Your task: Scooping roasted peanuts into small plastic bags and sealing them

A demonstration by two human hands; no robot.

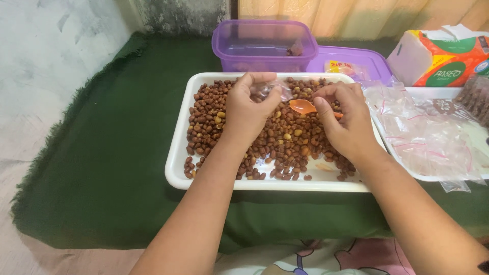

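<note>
Over the white rectangular plastic tray [178, 153] heaped with brown roasted peanuts [285, 140], I have both hands close together. My left hand [247, 114] is curled, its fingertips pinched on a small clear plastic bag [272, 90]. My right hand [344, 119] grips an orange plastic spoon [303, 106] between thumb and fingers, bowl pointing at the bag. Beyond my left hand sits a purple translucent container [265, 46]; beside my right hand lies a pile of clear zip bags [428, 135].

The left hand [248, 113] pinches a small clear bag [273, 90] above a white tray [177, 153] of peanuts [285, 140]. The right hand [346, 119] holds an orange spoon [304, 106] beside it.
</note>
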